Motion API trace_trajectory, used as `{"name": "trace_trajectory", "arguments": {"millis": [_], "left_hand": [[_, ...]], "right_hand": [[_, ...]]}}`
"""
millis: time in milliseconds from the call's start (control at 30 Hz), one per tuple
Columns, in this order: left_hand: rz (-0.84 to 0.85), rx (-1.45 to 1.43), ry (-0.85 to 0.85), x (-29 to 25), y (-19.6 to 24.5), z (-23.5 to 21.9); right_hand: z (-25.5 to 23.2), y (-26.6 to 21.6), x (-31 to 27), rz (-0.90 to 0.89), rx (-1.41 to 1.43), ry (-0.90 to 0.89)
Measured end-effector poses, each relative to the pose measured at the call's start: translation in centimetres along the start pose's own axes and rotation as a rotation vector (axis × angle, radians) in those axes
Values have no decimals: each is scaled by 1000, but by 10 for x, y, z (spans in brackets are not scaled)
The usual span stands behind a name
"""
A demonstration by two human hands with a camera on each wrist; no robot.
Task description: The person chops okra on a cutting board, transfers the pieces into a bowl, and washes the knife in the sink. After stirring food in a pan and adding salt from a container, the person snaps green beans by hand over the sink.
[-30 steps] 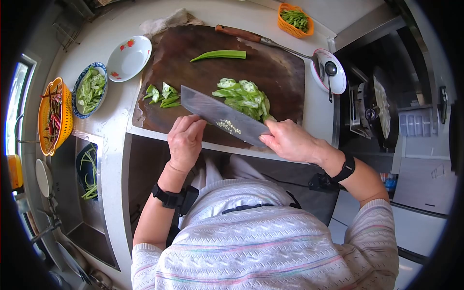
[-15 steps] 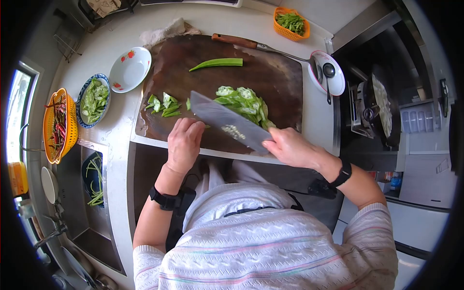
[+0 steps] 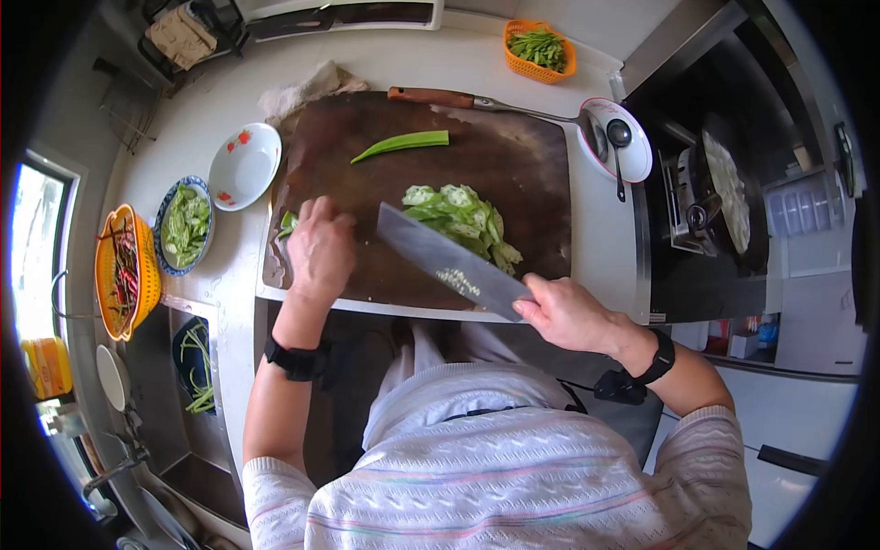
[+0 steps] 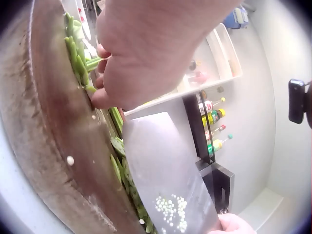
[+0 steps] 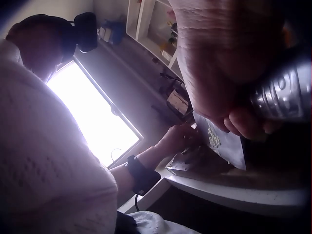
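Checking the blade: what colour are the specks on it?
The specks are creamy white, clearest in the left wrist view.

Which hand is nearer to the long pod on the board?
Left. The left hand is left of the pod, towards the body; the right hand, gripping the knife, is farther, rightwards.

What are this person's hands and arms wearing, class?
The left hand and right hand wear no gloves. Each wrist has a black strap: left strap, right strap. The whitish knitted sleeves end near the elbows in ribbed cuffs.
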State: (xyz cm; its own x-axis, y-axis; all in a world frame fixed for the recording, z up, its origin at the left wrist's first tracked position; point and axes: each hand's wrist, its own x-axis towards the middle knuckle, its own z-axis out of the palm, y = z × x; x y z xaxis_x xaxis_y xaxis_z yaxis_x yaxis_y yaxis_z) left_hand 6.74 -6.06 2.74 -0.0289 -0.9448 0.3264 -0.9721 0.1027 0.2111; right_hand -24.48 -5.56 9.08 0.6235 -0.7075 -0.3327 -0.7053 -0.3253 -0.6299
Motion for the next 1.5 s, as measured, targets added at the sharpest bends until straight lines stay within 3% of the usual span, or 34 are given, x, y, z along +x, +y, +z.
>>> {"name": "trace_trajectory", "arguments": {"millis": [67, 167, 300, 467, 600, 733, 800, 867, 933, 1200, 1500], "left_hand": [[-21, 13, -56, 5, -7, -7], [38, -36, -10, 40, 4, -12], [64, -110, -32, 93, 13, 14], [9, -12, -289, 116, 12, 35], [-51, 0, -212, 100, 2, 24], [-103, -326, -1, 52, -3, -32], [-171, -457, -32, 14, 0, -44], [-89, -508, -47, -19, 16, -36], [-5, -364, -100, -38, 30, -16], [-136, -388, 7, -46, 47, -5], [-129, -375, 19, -46, 48, -3]], "right_hand": [[0, -1, 3, 27, -14, -28], [1, 5, 2, 24, -53, -22], [-4, 9, -6, 13, -139, 32], [-1, 13, -13, -9, -175, 56], [-3, 17, -10, -7, -157, 52], [-9, 22, -6, 0, -123, 51], [-10, 24, -4, 3, -106, 51], [-11, 25, -2, 35, -95, 27], [-13, 21, 0, 36, -99, 1], [-24, 2, -6, 24, -152, -33], [-25, -3, -11, 28, -164, -87]]}}
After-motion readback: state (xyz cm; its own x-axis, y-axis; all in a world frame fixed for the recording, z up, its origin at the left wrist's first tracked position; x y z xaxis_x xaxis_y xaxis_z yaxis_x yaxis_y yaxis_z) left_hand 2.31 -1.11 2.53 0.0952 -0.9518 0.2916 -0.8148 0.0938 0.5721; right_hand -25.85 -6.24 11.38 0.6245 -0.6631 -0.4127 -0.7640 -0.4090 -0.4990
